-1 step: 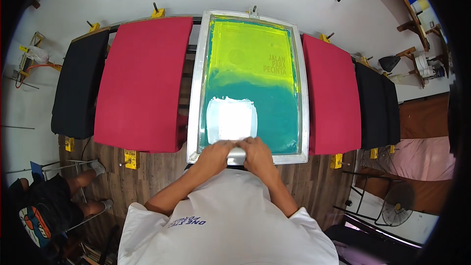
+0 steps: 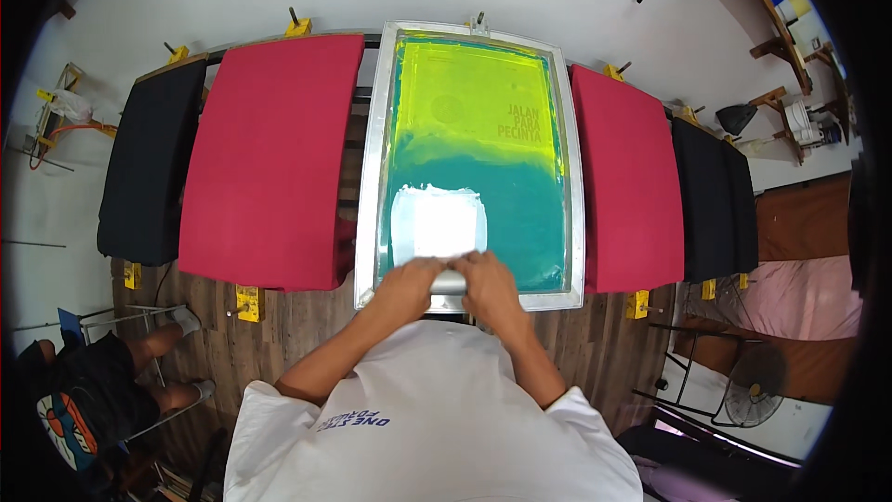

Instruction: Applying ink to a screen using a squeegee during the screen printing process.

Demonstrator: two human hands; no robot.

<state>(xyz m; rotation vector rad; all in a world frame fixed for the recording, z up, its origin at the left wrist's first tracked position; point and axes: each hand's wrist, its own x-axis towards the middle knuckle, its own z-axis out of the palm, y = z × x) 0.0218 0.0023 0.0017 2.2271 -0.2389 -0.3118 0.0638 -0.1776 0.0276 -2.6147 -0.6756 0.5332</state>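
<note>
In front of me lies a silver-framed printing screen [image 2: 573, 223], its mesh yellow-green at the far end and teal at the near end. A patch of white ink [image 2: 446, 223] covers the near left of the mesh. At the near edge of that patch, my left hand [image 2: 409, 286] and my right hand [image 2: 490, 288] are closed side by side round a squeegee [image 2: 449, 283]. Only a short silver stretch of it shows between my hands; its blade is hidden. Faint lettering and a round mark show in the yellow-green part.
Red cloth-covered boards [image 2: 269, 163] flank the screen, with black-covered boards [image 2: 153, 163] farther out. Yellow clamps [image 2: 249, 303] stick out at their ends. A seated person [image 2: 111, 377] is at lower left. A fan [image 2: 754, 386] stands at lower right, and a shelf [image 2: 780, 47] hangs at upper right.
Both hands and the squeegee have shifted very slightly away from me over the screen. My grip looks the same, and the boards and screen have stayed in place.
</note>
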